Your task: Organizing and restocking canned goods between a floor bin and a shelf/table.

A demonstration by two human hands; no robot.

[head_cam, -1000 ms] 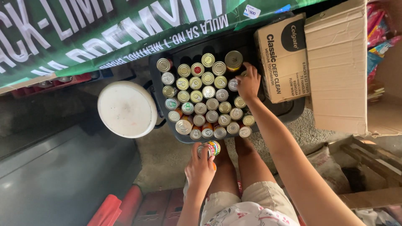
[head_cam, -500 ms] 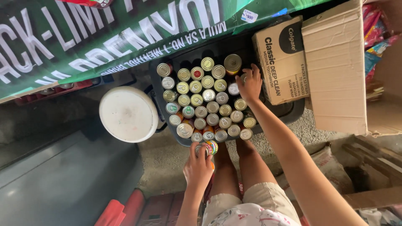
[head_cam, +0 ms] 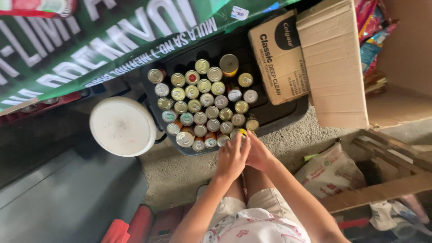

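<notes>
A black tray (head_cam: 283,118) on the concrete floor holds several upright tin cans (head_cam: 202,105) packed in rows. My left hand (head_cam: 230,158) is at the tray's near edge, its fingers closed round a small can (head_cam: 239,132) with a yellowish rim. My right hand (head_cam: 260,154) lies right against the left one, its fingertips by the same can. Whether it grips the can is hidden by the left hand. My knees and pale shorts show below the hands.
A round white lid (head_cam: 122,126) sits left of the tray. A printed cardboard box (head_cam: 279,56) and a plain cardboard flap (head_cam: 333,67) stand to the right. A green banner (head_cam: 90,49) hangs behind, with a sack (head_cam: 330,173) and wooden frame (head_cam: 387,189) at lower right.
My right hand has drawn back from the far cans to the tray's near edge and joined my left hand. The left hand has moved forward with its can to the tray.
</notes>
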